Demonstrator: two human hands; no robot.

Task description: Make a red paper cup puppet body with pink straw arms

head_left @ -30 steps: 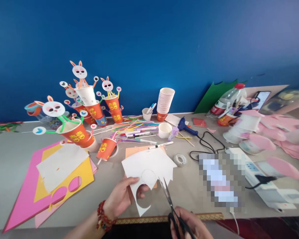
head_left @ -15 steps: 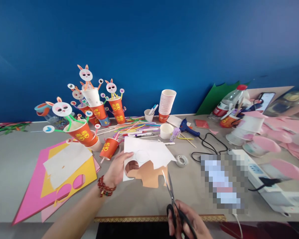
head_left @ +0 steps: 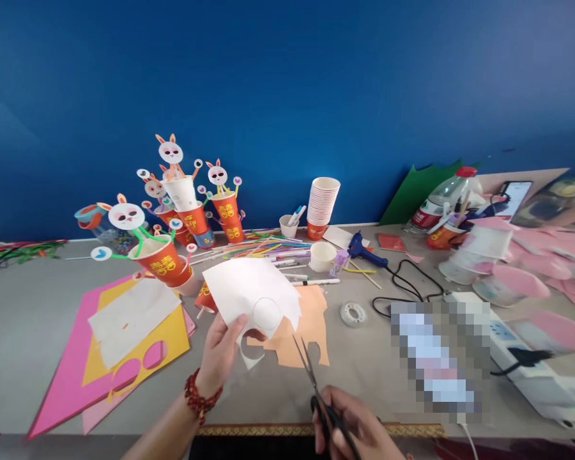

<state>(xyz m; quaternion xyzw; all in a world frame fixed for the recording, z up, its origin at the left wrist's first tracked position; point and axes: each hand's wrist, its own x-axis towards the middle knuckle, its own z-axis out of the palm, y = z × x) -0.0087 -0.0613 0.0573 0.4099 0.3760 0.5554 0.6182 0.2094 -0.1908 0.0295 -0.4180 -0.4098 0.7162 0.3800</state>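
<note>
My left hand point(head_left: 223, 350) grips a white sheet of paper point(head_left: 253, 284) by its lower edge, tilted above the table. A pencilled circle is drawn on the sheet, and a round hole is cut out near my fingers. In my right hand point(head_left: 349, 421) is a pair of black-handled scissors point(head_left: 311, 367), fingers through the loops. The blades are slightly apart and point up towards the paper without visibly touching it. Under the sheet lies orange paper point(head_left: 311, 319) with cut-away edges. A red paper cup point(head_left: 205, 298) lies tipped, partly hidden behind the white sheet.
Rabbit-faced paper cups point(head_left: 160, 259) stand at the left behind coloured sheets point(head_left: 71, 358). Cup stack point(head_left: 323, 201), white cup point(head_left: 322, 257), blue glue gun point(head_left: 364, 249) and tape roll point(head_left: 352, 314) sit mid-table. A pixelated phone point(head_left: 434, 364) and power strip point(head_left: 522, 370) are at right.
The white sheet has moved left and tilted, showing the pencilled circle more plainly and covering more of the tipped cup. The scissors have moved left, closer to the sheet, with their blades less spread.
</note>
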